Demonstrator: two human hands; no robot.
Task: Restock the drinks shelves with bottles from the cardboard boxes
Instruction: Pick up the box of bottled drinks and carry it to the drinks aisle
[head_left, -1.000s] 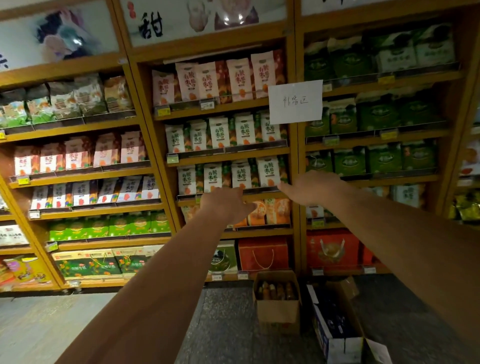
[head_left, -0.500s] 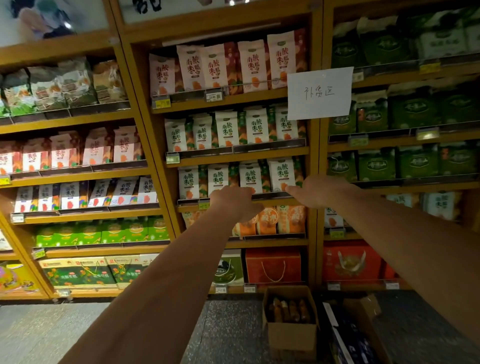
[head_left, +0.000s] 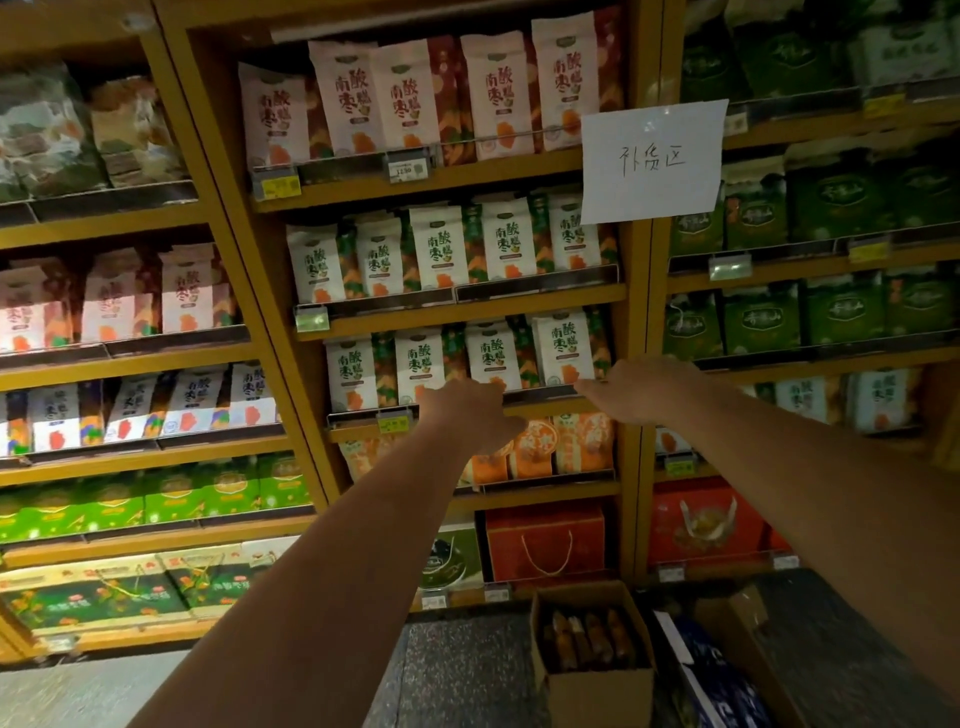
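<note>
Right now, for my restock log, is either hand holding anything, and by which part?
Nothing visibly held: left hand and right hand reach toward the yellow wooden shelf edge.

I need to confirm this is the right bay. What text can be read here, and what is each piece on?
"补货区": handwritten on the white paper sheet stuck to the wooden upright.
"南酸枣糕": printed on the pink and white packets in the middle bay.
Too small or blurred to read: the price tags and the green packets.
</note>
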